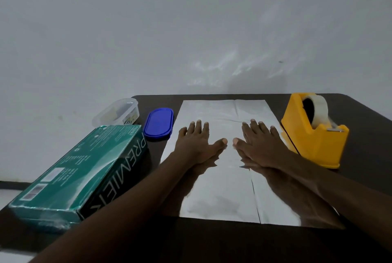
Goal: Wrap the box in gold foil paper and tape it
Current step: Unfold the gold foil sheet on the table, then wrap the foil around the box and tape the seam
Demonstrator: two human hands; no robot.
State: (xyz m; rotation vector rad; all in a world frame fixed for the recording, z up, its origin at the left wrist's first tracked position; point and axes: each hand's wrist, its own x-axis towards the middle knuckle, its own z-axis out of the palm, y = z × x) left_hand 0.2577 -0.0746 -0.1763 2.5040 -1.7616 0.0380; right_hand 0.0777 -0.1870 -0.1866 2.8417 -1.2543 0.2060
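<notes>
Head view: left hand (194,141) and right hand (257,142) lie flat, fingers straight, pressing the shiny creased foil sheet (220,190) at table centre. Sliding palms could wrinkle or tear it. The teal rectangular cardboard box (78,169) waits at nine o'clock. At eleven, a clear plastic tub (116,112), contents unclear, stands beside its blue oval lid (158,122). A yellow tape dispenser (314,133) at two o'clock holds clear tape.

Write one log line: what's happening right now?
left hand flat on foil sheet | right hand flat on foil sheet | box unwrapped, left | tape dispenser right
</notes>
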